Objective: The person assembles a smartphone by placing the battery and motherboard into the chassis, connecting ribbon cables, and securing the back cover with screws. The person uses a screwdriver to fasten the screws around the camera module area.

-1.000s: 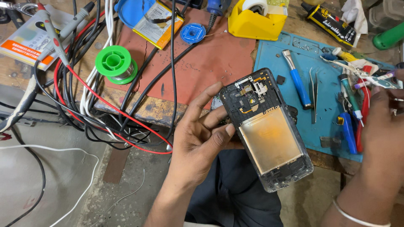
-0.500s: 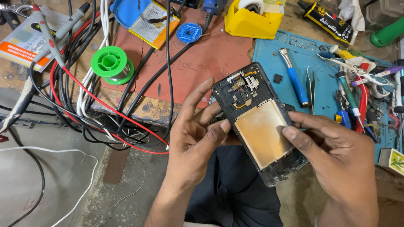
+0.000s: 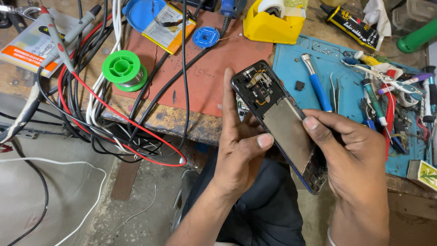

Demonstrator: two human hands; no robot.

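While both hands grip it above the lap, just off the front edge of the worktop [image 3: 182, 120], we see the opened phone [image 3: 282, 123] held tilted, its back cover off and its inner face turned up. Our left hand [image 3: 241, 150] is closed around the phone's left side, thumb laid across the edge and forefinger stretched up beside the camera end. Our right hand [image 3: 355, 159] clasps the right side and lower end, thumb tip pressing on the grey metal plate in the middle of the body. At the upper end we make out small boards, a gold flex strip and screw bosses laid bare; the battery bay shows only the plate.

We judge the work to be well into the teardown: cover removed, interior exposed. A flat yellow battery pack [image 3: 166, 29] lies on the red mat [image 3: 214, 77] near the back edge, though we cannot tell whether it belongs to this phone. On the blue mat [image 3: 291, 68] at the right edge rest a blue-handled tool [image 3: 316, 84] and tweezers [image 3: 334, 93], untouched. The boards at the camera end are not yet lifted.
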